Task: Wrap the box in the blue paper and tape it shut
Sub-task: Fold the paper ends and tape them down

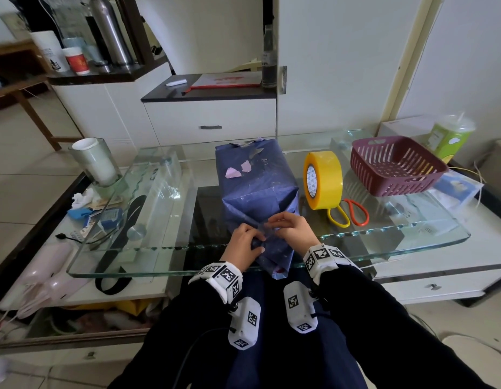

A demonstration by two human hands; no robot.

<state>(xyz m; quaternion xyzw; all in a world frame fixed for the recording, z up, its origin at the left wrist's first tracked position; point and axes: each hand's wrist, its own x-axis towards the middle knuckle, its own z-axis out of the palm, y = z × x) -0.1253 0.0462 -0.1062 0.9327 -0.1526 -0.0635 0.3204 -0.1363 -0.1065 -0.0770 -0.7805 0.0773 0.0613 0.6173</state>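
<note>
The box, covered in blue paper with small torn pink patches on top, lies lengthwise on the glass table. Its near end hangs over the table's front edge. My left hand and my right hand meet at that near end. Between their fingertips they pinch a strip of clear tape against the folded paper flap. A yellow tape roll stands on edge just right of the box. Scissors with yellow and orange handles lie beside the roll.
A maroon slotted basket sits at the right, with a green carton behind it. A glass with a white cup stands at the left edge. Clutter lies on the lower shelf at the left. White cabinets stand behind the table.
</note>
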